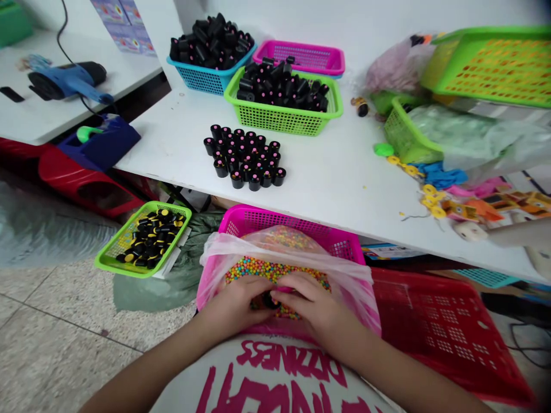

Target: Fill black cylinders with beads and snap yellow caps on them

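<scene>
My left hand (241, 298) is closed around a small black cylinder (270, 300), low over the colourful beads (253, 268). From the other side my right hand (316, 307) meets it, thumb and fingers bent together on the cylinder's end. Much of the cylinder is hidden by my fingers, and a bit of pink shows between them. The beads, small and round in several colours, lie in a clear plastic bag (344, 269). That bag is spread open inside a pink basket (228, 225) in front of my body.
On the white table (336, 172) stand several black cylinders with pink dots (245, 158). Behind them, a green basket (279, 120) and a blue basket (202, 77) hold more. A green basket (103, 258) of black-and-yellow pieces sits lower left; a red crate (447, 332) lies right.
</scene>
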{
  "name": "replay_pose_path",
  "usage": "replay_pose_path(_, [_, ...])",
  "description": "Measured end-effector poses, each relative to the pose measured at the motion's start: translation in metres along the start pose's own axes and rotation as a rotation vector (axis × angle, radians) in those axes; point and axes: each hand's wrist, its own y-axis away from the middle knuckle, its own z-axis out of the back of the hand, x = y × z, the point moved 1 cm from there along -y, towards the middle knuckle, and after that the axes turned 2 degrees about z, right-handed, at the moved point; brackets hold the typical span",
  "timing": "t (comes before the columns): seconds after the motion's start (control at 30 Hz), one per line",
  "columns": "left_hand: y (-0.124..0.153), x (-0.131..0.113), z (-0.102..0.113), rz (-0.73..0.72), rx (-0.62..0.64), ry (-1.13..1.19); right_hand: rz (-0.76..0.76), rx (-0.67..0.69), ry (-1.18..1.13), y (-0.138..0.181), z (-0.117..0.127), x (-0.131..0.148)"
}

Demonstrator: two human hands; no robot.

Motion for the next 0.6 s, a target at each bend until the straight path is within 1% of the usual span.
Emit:
replay_pose_path(0.07, [-0.001,0.0,0.0,-0.004,0.003,0.004,-0.034,0.038,-0.024,0.0,0.002,0.001])
replay_pose_path(0.2, [-0.001,0.001,0.0,-0.024,-0.006,-0.004,-0.075,0.027,0.05,0.01,0.005,-0.012])
replay_pose_path(0.3, [0.0,-0.001,0.003,-0.032,-0.062,-0.031,-0.113,0.096,0.124,0.017,0.012,-0.022])
replay_pose_path(0.37, [0.002,-0.001,0.005,-0.035,-0.119,-0.072,-0.166,0.122,0.14,0.02,0.023,-0.023])
replay_pose_path(0.4, [0.003,-0.001,0.006,-0.04,-0.152,-0.1,-0.197,0.102,0.137,0.02,0.03,-0.022])
replay_pose_path(0.47, [0.003,0.002,0.008,-0.086,-0.207,-0.162,-0.245,0.009,0.114,0.02,0.046,-0.019])
replay_pose_path(0.53, [-0.002,0.007,0.012,-0.171,-0.26,-0.214,-0.276,-0.129,0.105,0.021,0.064,-0.02])
replay_pose_path(0.6, [-0.012,0.009,0.019,-0.271,-0.308,-0.251,-0.329,-0.282,0.183,0.022,0.086,-0.032])
